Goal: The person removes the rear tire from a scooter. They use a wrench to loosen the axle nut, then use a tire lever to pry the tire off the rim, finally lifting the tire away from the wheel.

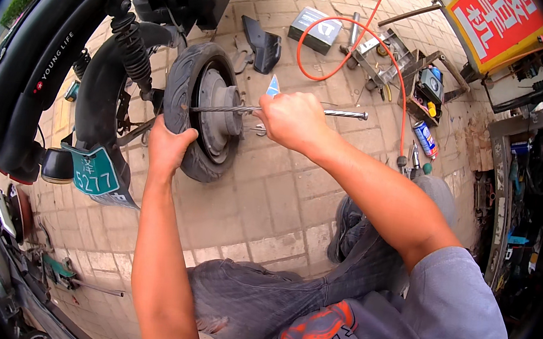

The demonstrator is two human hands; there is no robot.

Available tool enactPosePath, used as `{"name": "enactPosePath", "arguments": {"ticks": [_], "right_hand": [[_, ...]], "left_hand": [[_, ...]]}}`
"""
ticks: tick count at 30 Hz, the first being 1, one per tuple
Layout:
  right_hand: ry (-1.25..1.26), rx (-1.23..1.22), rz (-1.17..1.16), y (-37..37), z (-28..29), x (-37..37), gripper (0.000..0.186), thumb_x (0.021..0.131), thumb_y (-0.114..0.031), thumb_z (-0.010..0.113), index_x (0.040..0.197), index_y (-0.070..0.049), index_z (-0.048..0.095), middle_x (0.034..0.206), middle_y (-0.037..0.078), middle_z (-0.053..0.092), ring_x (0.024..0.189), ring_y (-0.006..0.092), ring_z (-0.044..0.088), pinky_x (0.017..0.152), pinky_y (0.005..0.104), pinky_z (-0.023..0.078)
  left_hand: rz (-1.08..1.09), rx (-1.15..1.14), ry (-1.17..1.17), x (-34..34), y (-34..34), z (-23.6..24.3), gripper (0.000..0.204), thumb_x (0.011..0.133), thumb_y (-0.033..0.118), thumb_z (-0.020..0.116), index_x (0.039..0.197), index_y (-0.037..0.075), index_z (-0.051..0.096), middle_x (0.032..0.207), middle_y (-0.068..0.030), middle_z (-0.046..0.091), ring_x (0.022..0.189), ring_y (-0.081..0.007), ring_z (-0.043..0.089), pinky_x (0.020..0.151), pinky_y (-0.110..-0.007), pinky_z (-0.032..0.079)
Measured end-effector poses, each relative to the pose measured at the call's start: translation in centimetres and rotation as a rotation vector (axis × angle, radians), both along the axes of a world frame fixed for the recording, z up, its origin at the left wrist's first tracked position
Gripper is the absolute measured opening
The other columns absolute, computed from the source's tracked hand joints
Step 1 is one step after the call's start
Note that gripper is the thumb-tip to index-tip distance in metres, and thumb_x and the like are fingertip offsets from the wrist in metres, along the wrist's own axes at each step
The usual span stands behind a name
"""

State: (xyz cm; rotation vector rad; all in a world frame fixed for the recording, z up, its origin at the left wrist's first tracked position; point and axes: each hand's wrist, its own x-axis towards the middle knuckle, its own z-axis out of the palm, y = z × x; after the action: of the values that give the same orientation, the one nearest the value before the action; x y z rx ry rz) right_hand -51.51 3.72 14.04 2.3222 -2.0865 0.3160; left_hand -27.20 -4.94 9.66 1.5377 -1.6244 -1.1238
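A black scooter tire (183, 81) stands upright on the paving with a grey hub motor (219, 114) inside its rim. My left hand (166, 148) grips the near edge of the tire. Its thumb lies on the sidewall and its other fingers are hidden behind the tread. Closed round the middle of a long steel tire lever (345, 114) with a twisted shaft is my right hand (293, 122). The lever's left end reaches the tire between bead and rim; whether it is hooked under the bead I cannot tell.
A black scooter (66, 48) with a green plate (96, 171) stands at left. Beyond the wheel lie a black plastic cover (261, 46) and a grey box (314, 30). An orange hose (405, 84) loops past a metal tool tray (383, 55). A blue spray can (425, 141) lies at right.
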Motion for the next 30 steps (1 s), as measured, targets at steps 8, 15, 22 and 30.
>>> {"name": "enactPosePath", "arguments": {"ticks": [8, 15, 22, 30], "right_hand": [[-0.006, 0.111, 0.060, -1.9, -0.6, -2.7, 0.035, 0.089, -0.038, 0.058, 0.076, -0.006, 0.061, 0.064, 0.014, 0.064, 0.062, 0.0342, 0.064, 0.054, 0.0469, 0.049], [-0.060, -0.115, 0.106, -2.3, -4.3, -5.9, 0.031, 0.088, -0.039, 0.059, 0.079, -0.010, 0.061, 0.067, 0.011, 0.065, 0.059, 0.0343, 0.063, 0.051, 0.0460, 0.047], [0.278, 0.129, 0.322, -6.4, 6.8, -4.3, 0.018, 0.083, -0.023, 0.060, 0.077, -0.007, 0.067, 0.071, 0.011, 0.068, 0.067, 0.0299, 0.067, 0.054, 0.0419, 0.050], [0.476, 0.215, 0.265, -8.3, 11.6, -0.3, 0.015, 0.081, -0.018, 0.060, 0.078, -0.008, 0.071, 0.081, 0.012, 0.070, 0.078, 0.0288, 0.069, 0.063, 0.0400, 0.054]], "left_hand": [[-0.039, -0.028, -0.136, -0.6, 0.4, 0.7, 0.054, 0.064, 0.017, 0.072, 0.109, -0.007, 0.055, 0.096, -0.0144, 0.065, 0.084, -0.0213, 0.062, 0.080, -0.031, 0.049], [-0.116, -0.001, -0.078, -1.9, 1.5, 1.4, 0.056, 0.065, 0.016, 0.073, 0.112, -0.008, 0.052, 0.099, -0.0149, 0.064, 0.087, -0.0206, 0.061, 0.082, -0.031, 0.049], [-0.082, -0.034, -0.137, -1.6, 1.3, 0.9, 0.061, 0.065, 0.020, 0.074, 0.114, -0.009, 0.051, 0.103, -0.0194, 0.065, 0.093, -0.0263, 0.064, 0.085, -0.034, 0.049], [-0.049, -0.080, -0.231, -1.9, 1.9, 0.5, 0.058, 0.065, 0.021, 0.073, 0.113, -0.005, 0.053, 0.100, -0.0205, 0.067, 0.093, -0.0299, 0.066, 0.084, -0.036, 0.050]]}}
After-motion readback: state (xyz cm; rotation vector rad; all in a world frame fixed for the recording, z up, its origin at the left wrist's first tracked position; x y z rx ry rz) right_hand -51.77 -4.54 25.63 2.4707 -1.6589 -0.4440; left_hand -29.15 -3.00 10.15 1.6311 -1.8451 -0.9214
